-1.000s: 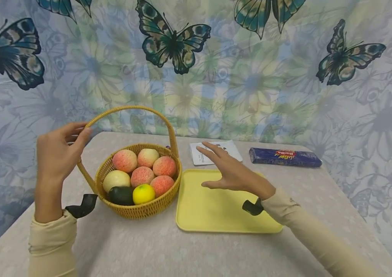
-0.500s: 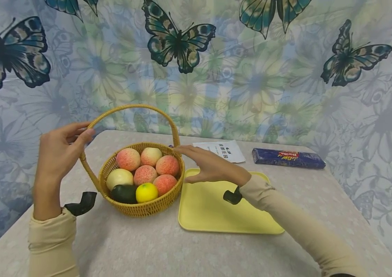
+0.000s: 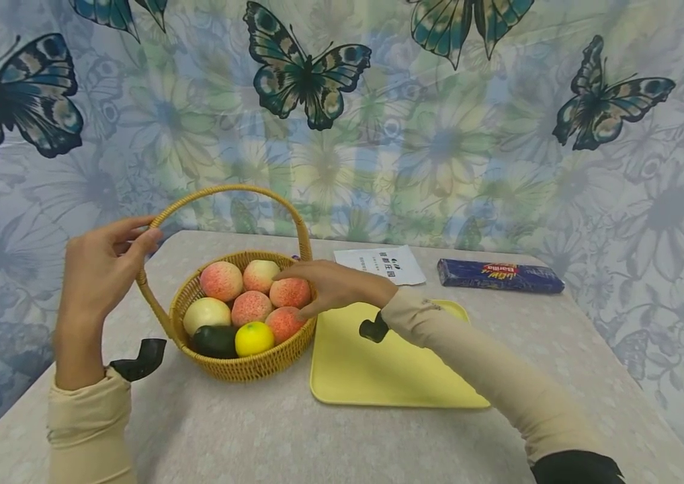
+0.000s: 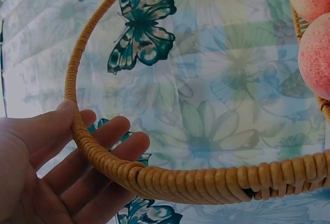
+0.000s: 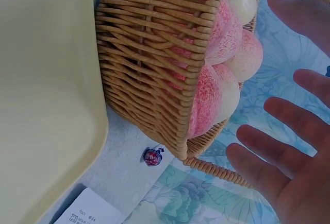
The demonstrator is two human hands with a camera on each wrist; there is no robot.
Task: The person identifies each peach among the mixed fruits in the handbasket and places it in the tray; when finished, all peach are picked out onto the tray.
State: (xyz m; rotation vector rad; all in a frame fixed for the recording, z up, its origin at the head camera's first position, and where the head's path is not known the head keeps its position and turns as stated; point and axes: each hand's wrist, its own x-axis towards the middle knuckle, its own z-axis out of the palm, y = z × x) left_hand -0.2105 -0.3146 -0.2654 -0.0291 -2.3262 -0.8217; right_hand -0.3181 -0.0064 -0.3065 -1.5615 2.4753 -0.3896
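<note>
A wicker basket (image 3: 245,371) with a tall arched handle (image 3: 227,189) stands left of centre. It holds several pink-red peaches (image 3: 221,281), a pale yellow fruit (image 3: 205,314), a dark green oval fruit (image 3: 214,341) and a bright yellow round fruit (image 3: 254,339). My left hand (image 3: 99,269) pinches the handle's left side; in the left wrist view the thumb lies on one side, the fingers (image 4: 111,131) behind. Over the basket's right rim hovers my right hand (image 3: 336,286), fingers spread above the right-hand peaches. In the right wrist view its fingers (image 5: 294,121) hold nothing.
Just right of the basket lies a yellow tray (image 3: 390,383), partly under my right forearm. Behind it are a white printed packet (image 3: 399,265) and a blue Barilla box (image 3: 499,275). A small wrapped candy (image 5: 152,156) lies by the basket. A butterfly-print cloth (image 3: 439,168) hangs behind.
My right hand has moved left from above the tray to over the peaches at the basket's right side. The left hand keeps its hold on the handle.
</note>
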